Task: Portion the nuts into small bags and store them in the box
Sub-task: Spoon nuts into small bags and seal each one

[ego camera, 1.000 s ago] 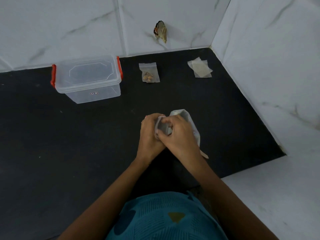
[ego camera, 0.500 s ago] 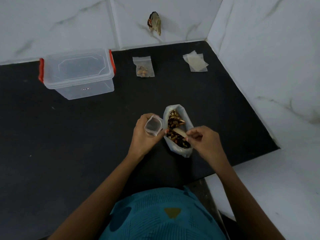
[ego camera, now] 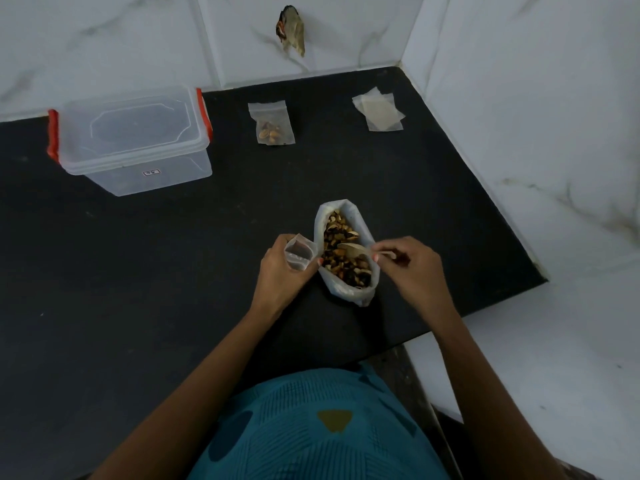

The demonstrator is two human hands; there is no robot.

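Centrally, the left hand [ego camera: 280,275] grips a small bag [ego camera: 298,255], fingers curled round it with its mouth held open and facing up. Just beside it, the right hand [ego camera: 412,268] pinches the handle of a pale spoon [ego camera: 353,249], whose bowl lies over the nuts [ego camera: 341,265]. These fill a large bag [ego camera: 353,294] with a rolled-down rim, standing on the black counter [ego camera: 138,271] between the two hands. Farther back lies a filled bag [ego camera: 273,124] (a few nuts show through it), flat on the counter. A stack of empty bags [ego camera: 378,110] lies to its right near the corner, and the clear box [ego camera: 138,140], lid on and red clips at its ends, stands at the back left.
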